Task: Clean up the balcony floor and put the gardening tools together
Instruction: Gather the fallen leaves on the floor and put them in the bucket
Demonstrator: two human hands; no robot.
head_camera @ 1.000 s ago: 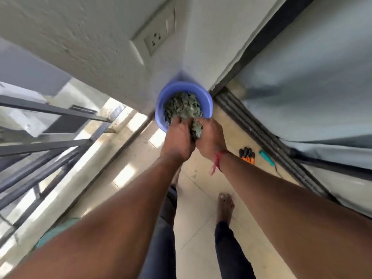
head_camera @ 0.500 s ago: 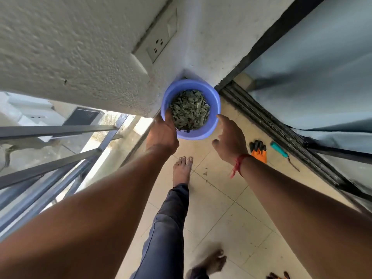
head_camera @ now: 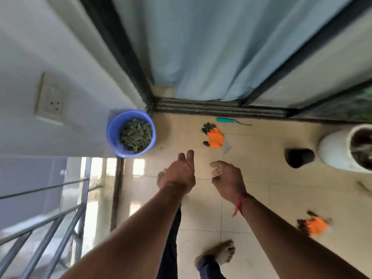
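A blue bucket (head_camera: pixel 114 135) full of dry green leaves (head_camera: pixel 135 134) stands in the corner where the wall meets the door track. My left hand (head_camera: pixel 181 174) hangs over the tiles to the right of it, fingers straight, holding nothing. My right hand (head_camera: pixel 227 180) is beside it with loosely curled fingers, also empty. One orange glove with black fingertips (head_camera: pixel 215 138) lies on the floor beyond my hands. A second orange glove (head_camera: pixel 314 225) lies at the right. A teal-handled tool (head_camera: pixel 231 121) lies by the door track.
A white plant pot (head_camera: pixel 338 152) and a black pot on its side (head_camera: pixel 300 158) sit at the right. A metal railing (head_camera: pixel 50 218) borders the balcony on the left. The sliding door track (head_camera: pixel 221 109) and a curtain lie ahead. My bare feet stand on the tiles.
Both hands have let go of the bucket and pulled back to the right. The view swung right, bringing the second glove and the pots into sight.
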